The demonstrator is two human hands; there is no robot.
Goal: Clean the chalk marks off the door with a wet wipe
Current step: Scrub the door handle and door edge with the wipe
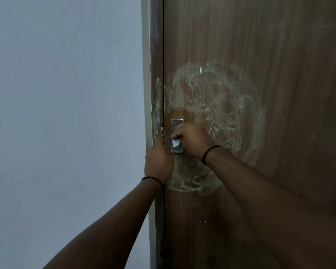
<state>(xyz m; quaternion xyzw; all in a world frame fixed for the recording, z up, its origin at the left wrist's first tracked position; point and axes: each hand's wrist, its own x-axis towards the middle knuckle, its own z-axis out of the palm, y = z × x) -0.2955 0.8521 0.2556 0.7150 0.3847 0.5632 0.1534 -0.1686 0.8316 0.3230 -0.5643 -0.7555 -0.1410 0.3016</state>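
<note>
Chalk marks [217, 113] cover most of the door [279, 74] near its left edge: a wide swirl of pale smears above, right of and below the metal plate [176, 125]. We also see a greenish streak on the door frame [158, 98], just left of the gap.

Progress, as we read it: early. One small brown patch above the plate looks clean or wet. Everything else is smeared, not removed. The swirl below the plate down toward the left wrist is untouched, as is the frame streak. We'd judge most of the wiping is left.

Right hand [192, 139] has fingers closed around the wet wipe [176, 143], pressing it onto the plate. Only a small pale corner of the wipe shows under the fingers. Left hand [159, 158] rests on the door's left edge, fingers curled over the gap onto the frame, holding nothing we can make out.

Hard to tell:
- Most of the wipe is hidden in the right hand, so we can't judge how dirty it is.
- Left fingertips disappear into the gap.
- Lower half of the plate is covered by both hands, and any handle or latch isn't visible.
- Faint smudges high on the door's right side may be chalk or just sheen; light is too dim to call.
</note>
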